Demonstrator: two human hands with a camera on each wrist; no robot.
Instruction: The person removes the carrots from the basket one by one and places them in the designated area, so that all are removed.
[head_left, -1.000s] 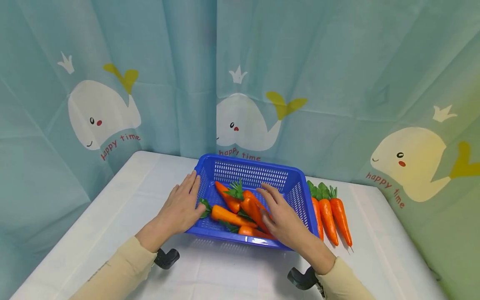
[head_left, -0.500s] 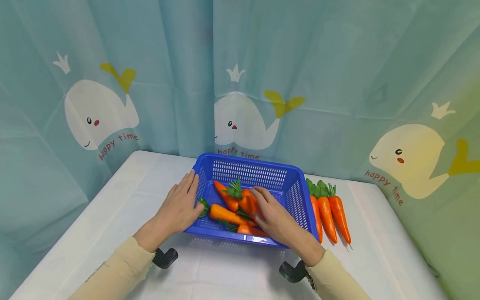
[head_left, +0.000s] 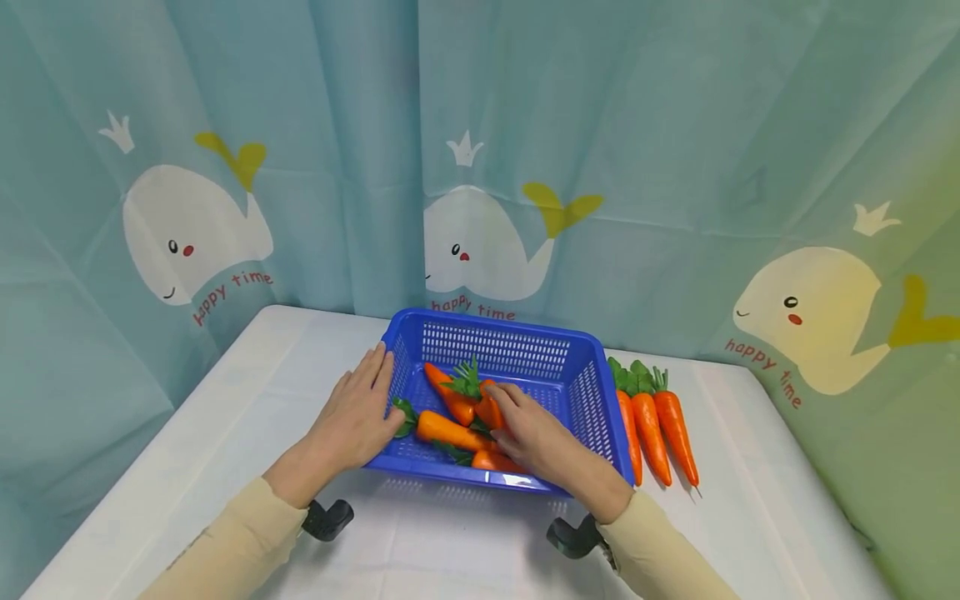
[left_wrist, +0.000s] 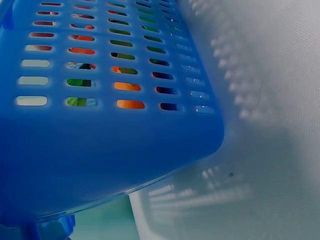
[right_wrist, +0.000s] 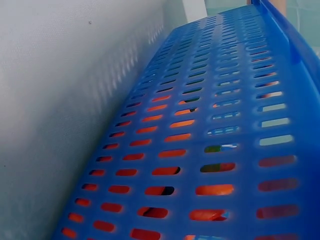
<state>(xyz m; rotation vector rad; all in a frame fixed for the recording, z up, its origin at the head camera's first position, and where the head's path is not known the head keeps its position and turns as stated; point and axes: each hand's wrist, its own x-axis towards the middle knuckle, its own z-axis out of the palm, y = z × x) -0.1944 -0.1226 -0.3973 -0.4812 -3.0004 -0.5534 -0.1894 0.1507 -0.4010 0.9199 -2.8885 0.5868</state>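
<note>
A blue perforated plastic basket point(head_left: 517, 325) holding several carrots stands on the white table. My left hand point(head_left: 352, 417) rests on its left rim, fingers fairly straight, thumb over the inner side. Inside the basket my right hand point(head_left: 536, 437) grips an orange carrot point(head_left: 489, 410) with a feathery green top; the hand covers much of it. Beside that carrot lie a red-orange carrot point(head_left: 442, 387), a lighter orange carrot point(head_left: 450, 431) and a carrot point(head_left: 495, 461) near the front wall. Both wrist views show the basket's side point(left_wrist: 125, 145) from outside, without the fingers.
Three carrots point(head_left: 651, 433) lie side by side on the white table point(head_left: 750, 467), right of the basket, leaves toward the back. A blue-green curtain point(head_left: 645, 125) with whale prints hangs behind the table. A black wrist mount point(head_left: 327, 521) shows under the left wrist.
My right hand has moved left and down onto the feathery-topped carrot, and its fingers have closed on it. My left hand stays on the basket's rim. The head view has shifted slightly.
</note>
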